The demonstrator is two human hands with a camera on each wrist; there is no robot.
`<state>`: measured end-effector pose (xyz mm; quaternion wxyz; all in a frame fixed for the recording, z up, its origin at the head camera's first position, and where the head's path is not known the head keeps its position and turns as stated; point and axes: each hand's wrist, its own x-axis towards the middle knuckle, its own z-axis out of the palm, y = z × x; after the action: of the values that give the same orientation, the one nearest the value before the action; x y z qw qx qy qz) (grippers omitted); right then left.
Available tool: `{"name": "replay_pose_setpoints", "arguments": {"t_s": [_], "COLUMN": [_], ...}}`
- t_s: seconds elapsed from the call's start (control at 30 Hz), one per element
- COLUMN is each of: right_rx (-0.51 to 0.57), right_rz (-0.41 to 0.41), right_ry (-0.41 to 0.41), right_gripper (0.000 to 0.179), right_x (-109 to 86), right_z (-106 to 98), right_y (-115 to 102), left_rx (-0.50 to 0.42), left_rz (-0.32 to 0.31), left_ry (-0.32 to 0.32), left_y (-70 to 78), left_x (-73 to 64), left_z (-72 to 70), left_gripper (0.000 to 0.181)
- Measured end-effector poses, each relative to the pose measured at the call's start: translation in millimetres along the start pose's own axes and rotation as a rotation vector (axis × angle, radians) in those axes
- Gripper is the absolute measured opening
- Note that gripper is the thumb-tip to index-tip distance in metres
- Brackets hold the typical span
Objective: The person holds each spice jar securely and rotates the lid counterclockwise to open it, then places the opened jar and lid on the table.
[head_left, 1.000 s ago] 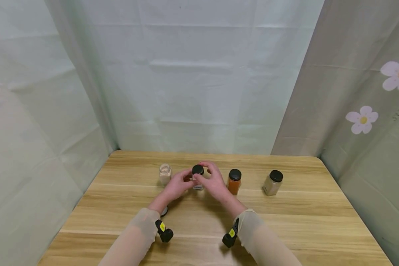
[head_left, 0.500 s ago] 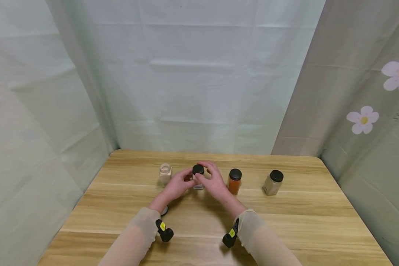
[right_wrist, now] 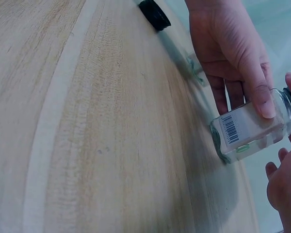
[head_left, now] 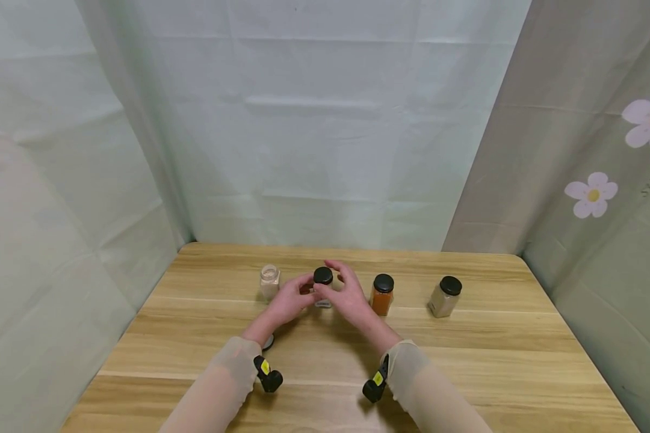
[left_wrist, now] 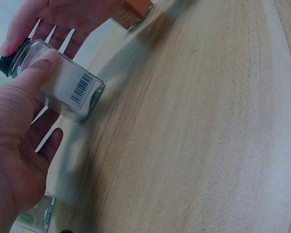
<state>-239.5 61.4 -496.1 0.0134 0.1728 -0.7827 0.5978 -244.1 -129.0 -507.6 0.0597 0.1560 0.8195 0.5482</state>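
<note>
**A glass jar (head_left: 322, 303) was held among three others**

Nearest, a loose black lid (right_wrist: 155, 15) lay on the wooden table (head_left: 325, 373), just beside the left wrist. Farther on, the left hand (head_left: 287, 302) pinched the jar's body between thumb and fingers. The right hand (head_left: 349, 297) curved around its black cap (head_left: 323, 275), index finger raised; whether it pinched the cap, I could not tell. To the right stood capped orange-filled (head_left: 381, 300) and beige-filled (head_left: 442, 304) jars; to the left, a lidless jar (head_left: 269, 290). Behind hung a pale curtain (head_left: 325, 132).

Both forearms (head_left: 213, 385) angle inward, the left grip (head_left: 288, 300) clasped, the right grip (head_left: 349, 297) curved, thumb pointing left.
</note>
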Motion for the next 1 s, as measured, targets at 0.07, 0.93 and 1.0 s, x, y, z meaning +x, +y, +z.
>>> {"name": "replay_pose_setpoints", "arguments": {"t_s": [0.07,0.93,1.0], "right_rx": [0.018,0.108,0.109], "right_rz": [0.007,0.038,0.033], "right_ry": [0.005,0.059,0.061], "right_gripper": [0.067,0.061,0.057], "right_x": [0.2,5.0,2.3], "right_z": [0,4,3], "right_y": [0,0,-9], "left_rx": [0.01,0.013,0.007], "left_rz": [-0.008,0.017,0.012], "left_ry": [-0.003,0.016,0.016], "left_y": [-0.1,-2.3,-2.4], "left_x": [0.7,1.9,1.8], "left_z": [-0.5,0.9,0.9], "left_gripper": [0.045,0.042,0.044]}}
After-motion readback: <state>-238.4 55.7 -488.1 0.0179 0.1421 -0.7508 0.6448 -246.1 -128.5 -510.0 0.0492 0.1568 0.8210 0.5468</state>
